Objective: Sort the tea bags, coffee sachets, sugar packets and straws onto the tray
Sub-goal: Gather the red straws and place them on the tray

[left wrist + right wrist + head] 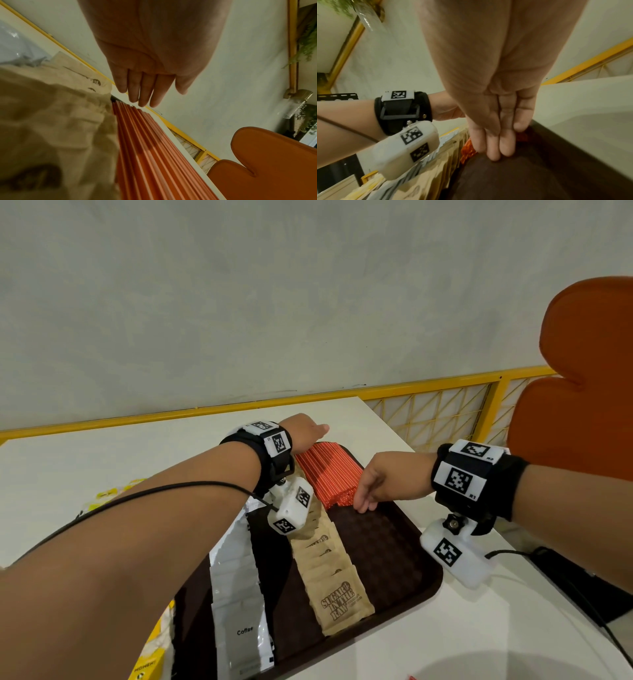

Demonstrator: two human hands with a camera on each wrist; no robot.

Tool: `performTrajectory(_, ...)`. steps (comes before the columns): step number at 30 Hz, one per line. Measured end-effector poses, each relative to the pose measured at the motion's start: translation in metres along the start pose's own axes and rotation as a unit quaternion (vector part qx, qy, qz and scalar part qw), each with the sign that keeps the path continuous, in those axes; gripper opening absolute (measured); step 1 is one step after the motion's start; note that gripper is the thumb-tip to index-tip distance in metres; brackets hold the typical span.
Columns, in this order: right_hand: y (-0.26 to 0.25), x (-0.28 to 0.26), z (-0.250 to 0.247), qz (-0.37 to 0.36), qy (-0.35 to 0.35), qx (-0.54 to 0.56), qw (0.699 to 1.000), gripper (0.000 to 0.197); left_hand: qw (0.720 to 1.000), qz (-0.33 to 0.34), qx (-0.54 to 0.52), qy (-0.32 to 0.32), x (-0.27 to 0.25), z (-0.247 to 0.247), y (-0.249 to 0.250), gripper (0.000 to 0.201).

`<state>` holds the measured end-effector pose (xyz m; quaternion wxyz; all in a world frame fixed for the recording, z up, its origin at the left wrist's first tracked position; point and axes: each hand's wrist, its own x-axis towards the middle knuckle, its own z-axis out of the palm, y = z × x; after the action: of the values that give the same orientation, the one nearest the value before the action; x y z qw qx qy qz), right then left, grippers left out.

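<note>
My left hand reaches over the far end of the red straws, fingers straight and together, holding nothing; whether they touch the straw ends I cannot tell. My right hand is at the near end of the same stack, fingers straight and pressed side by side, tips down on the brown tray against the straw ends, gripping nothing. The straws lie between my two hands at the tray's far end. Below my left wrist runs a row of brown sugar packets; the nearest reads "SUGAR IN THE RAW". Left of them, under my left forearm, is a row of white coffee sachets, the nearest marked "Coffee". Yellow tea bags lie on the white counter beyond the tray's left edge; one shows part of a word I cannot read fully.
</note>
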<state>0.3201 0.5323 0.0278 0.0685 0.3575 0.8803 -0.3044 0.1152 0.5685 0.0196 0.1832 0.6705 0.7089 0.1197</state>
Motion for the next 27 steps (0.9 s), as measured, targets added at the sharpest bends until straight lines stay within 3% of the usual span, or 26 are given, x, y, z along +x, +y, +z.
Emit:
performTrajectory(5, -0.003, 0.005, 0.006, -0.010, 0.014, 0.001, 1.000, 0.026, 1.000, 0.002, -0.010, -0.009, 0.001, 0.008, 0.007, 0.058)
performTrajectory(21, -0.017, 0.009, 0.012, -0.031, 0.027, -0.012, 0.999, 0.033, 1.000, 0.007, -0.003, 0.000, 0.008, 0.011, -0.001, 0.055)
performTrajectory(27, -0.010, -0.002, -0.012, 0.025, 0.017, 0.019, 0.999, 0.030, 1.000, 0.000, 0.000, -0.005, 0.009, 0.012, -0.001, 0.054)
